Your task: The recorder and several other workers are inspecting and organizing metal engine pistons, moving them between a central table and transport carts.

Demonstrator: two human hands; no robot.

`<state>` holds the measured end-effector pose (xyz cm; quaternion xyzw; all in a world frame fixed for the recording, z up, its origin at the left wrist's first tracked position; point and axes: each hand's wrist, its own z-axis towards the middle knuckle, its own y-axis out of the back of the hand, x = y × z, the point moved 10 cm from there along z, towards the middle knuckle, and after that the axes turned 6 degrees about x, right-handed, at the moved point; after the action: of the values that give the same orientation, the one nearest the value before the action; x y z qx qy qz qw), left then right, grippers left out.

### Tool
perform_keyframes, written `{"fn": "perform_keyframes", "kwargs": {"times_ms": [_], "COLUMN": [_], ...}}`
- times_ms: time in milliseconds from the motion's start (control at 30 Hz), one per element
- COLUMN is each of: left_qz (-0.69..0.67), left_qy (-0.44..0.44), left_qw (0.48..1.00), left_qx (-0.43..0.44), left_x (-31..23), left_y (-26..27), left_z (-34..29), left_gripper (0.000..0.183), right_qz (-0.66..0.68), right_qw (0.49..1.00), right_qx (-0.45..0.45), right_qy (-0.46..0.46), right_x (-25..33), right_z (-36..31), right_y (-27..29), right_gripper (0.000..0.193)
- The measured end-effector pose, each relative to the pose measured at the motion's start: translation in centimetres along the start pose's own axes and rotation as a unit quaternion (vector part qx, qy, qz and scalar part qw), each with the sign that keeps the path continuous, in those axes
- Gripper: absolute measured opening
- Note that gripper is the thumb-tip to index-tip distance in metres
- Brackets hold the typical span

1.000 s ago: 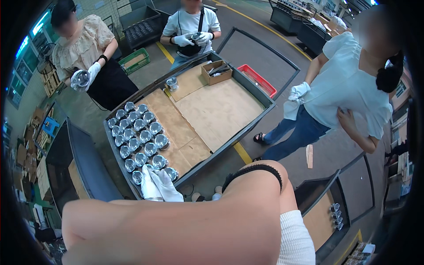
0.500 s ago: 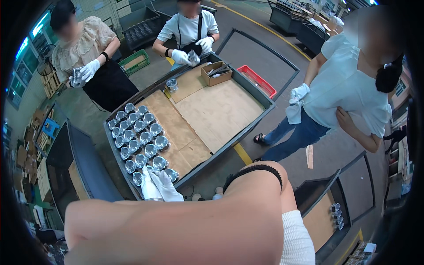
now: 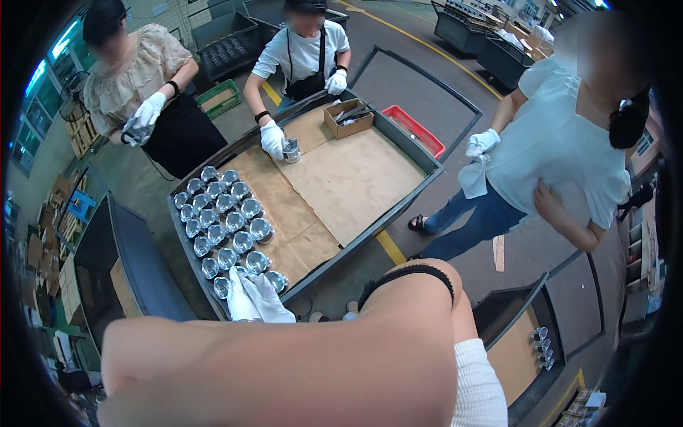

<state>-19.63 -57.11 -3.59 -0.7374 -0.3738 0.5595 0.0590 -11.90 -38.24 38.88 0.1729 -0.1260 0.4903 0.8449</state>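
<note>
White-gloved fingers [image 3: 257, 295] show at the near left corner of the cart, against the closest shiny metal cups [image 3: 226, 258]. Whether they belong to my left hand or my right hand, or to both, I cannot tell. My bare forearm [image 3: 284, 363] crosses low in front and hides what lies behind it. A black band [image 3: 409, 274] circles the arm farther right, and a white ribbed cuff or sleeve [image 3: 480, 384] is below it. Several cups stand in rows on the brown board [image 3: 277, 206] on the cart's left side.
Across the cart, a person's gloved hand [image 3: 272, 140] grips a metal cup [image 3: 291, 150]. Another person at left handles a metal part [image 3: 137, 132]. At right a third holds a white cloth [image 3: 473, 178]. A cardboard box [image 3: 348, 127] sits at the cart's far edge; a red crate [image 3: 414, 132] is beyond.
The person across the cart has lowered one hand to a cup on the board; the other hand has moved away to the right. The white-gloved fingers near me stay put.
</note>
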Motion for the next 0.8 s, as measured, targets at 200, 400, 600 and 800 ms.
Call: {"fn": "perform_keyframes", "kwargs": {"times_ms": [200, 400, 600, 800], "left_qz": [-0.004, 0.038, 0.067, -0.111], "left_qy": [0.001, -0.016, -0.017, 0.001], "left_qw": [1.000, 0.999, 0.998, 0.992], "left_qx": [-0.005, -0.026, -0.009, 0.054], "left_x": [0.3, -1.6, -1.1, 4.4], "left_y": [0.7, -1.6, -0.9, 7.8], "left_z": [-0.4, -2.1, -1.0, 5.1], "left_gripper": [0.032, 0.029, 0.029, 0.032], "right_qz": [-0.137, -0.140, -0.160, -0.185], "right_qw": [0.990, 0.988, 0.983, 0.979], "right_qx": [-0.029, -0.050, -0.064, -0.065], "right_qy": [-0.017, 0.043, 0.055, 0.058], "right_x": [-1.3, 2.0, 3.1, 2.7], "right_z": [0.7, -0.1, -0.3, -0.5], "right_y": [0.6, -1.4, -1.3, -1.0], "right_gripper": [0.019, 0.016, 0.014, 0.012]}}
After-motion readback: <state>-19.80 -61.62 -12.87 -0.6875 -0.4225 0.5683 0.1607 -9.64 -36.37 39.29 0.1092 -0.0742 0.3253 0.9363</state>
